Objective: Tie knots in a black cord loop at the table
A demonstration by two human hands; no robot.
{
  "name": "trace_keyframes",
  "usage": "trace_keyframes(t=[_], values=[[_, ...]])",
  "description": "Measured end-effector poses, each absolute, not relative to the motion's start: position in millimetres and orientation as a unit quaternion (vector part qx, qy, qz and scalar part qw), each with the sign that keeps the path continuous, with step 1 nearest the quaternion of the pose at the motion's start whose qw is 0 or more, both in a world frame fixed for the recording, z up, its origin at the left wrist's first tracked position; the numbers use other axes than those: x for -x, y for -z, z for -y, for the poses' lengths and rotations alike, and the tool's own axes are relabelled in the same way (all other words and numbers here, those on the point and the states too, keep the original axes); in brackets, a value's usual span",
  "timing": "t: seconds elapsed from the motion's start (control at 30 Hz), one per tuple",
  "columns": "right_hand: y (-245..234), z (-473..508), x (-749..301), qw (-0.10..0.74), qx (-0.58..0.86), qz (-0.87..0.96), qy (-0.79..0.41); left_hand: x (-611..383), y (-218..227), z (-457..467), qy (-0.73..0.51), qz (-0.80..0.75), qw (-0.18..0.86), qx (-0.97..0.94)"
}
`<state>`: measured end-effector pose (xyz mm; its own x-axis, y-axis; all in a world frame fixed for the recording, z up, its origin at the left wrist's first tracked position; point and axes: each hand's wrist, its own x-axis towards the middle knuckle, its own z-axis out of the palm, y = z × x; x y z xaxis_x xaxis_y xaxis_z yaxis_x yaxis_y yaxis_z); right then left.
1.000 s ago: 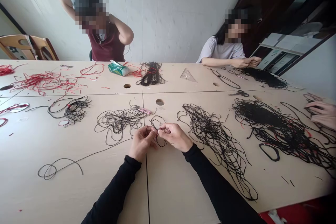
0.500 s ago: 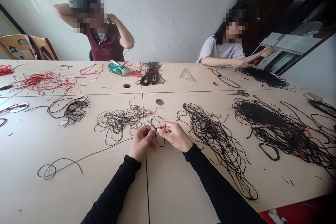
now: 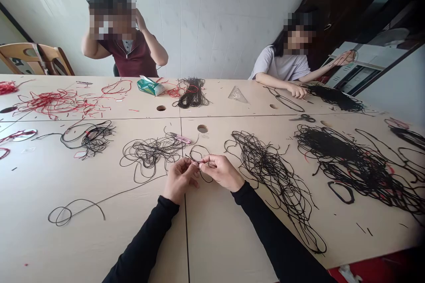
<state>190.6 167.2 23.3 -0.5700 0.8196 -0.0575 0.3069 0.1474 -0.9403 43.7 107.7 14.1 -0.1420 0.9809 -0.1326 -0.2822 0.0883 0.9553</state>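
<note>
On the near side of the pink snips (image 3: 182,139), the left hand (image 3: 179,180) and right hand (image 3: 223,172) pinched a black cord (image 3: 200,145), its loop seemingly made but the tiny middle maybe unfinished.

Left hand (image 3: 179,180), right hand (image 3: 223,172), fingers (image 3: 192,169) pinched close together, forearms (image 3: 144,235) angled inward
</note>
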Motion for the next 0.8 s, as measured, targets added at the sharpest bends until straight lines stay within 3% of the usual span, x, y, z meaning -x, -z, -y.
trace_keyframes(t=[0.8], values=[[-30.9,-160.5,-184.3,0.290,0.409,0.766,-0.403,-46.8,-12.4,-107.8,-0.554,-0.516,0.538,-0.371]])
